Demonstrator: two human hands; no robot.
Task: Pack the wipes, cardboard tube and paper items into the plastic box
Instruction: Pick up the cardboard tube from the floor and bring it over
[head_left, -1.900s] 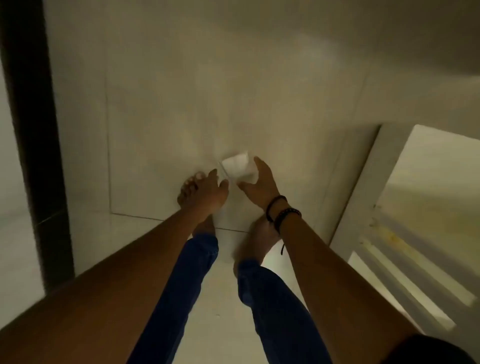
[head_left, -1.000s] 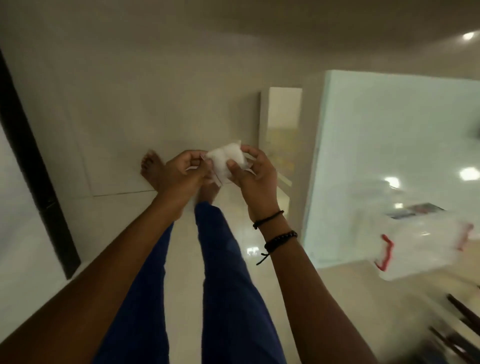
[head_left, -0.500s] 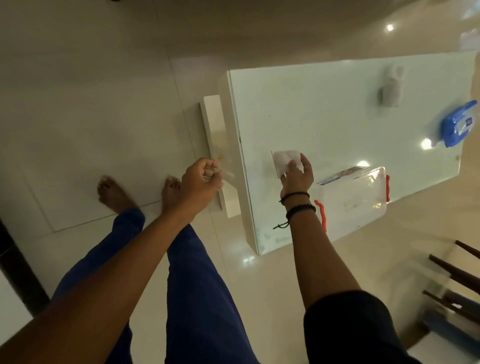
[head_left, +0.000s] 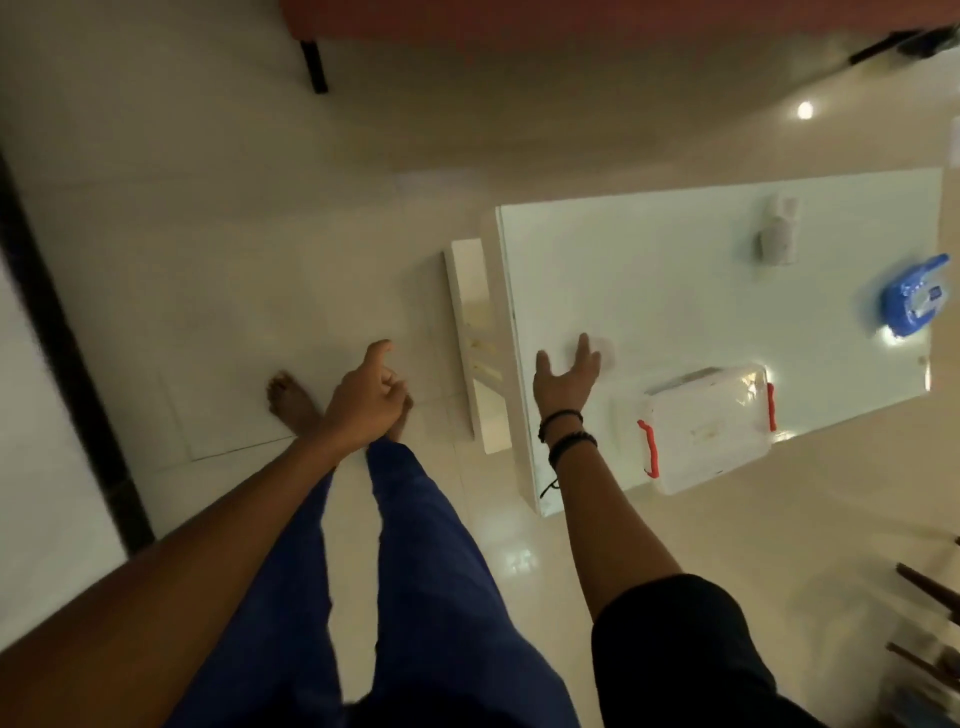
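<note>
A clear plastic box (head_left: 706, 431) with red latches sits at the near edge of the white glass table (head_left: 675, 270), lid on. My right hand (head_left: 566, 379) is open, palm up, above the table's left part, just left of the box. A small white folded paper (head_left: 605, 351) lies on the table beside its fingertips. My left hand (head_left: 366, 397) hangs loosely curled over the floor and holds nothing. A blue wipes pack (head_left: 911, 301) lies at the table's right side. A pale crumpled paper item (head_left: 778, 234) rests at the far right.
A white shelf part (head_left: 470, 332) juts out from under the table's left end. Dark chair legs (head_left: 930, 623) stand at the lower right. A red sofa with a black leg (head_left: 314, 62) is at the top. My bare feet stand on glossy tiles.
I picked a white paper off the floor, turned to the table, and my right hand set it down and opened. My left hand dropped away.
</note>
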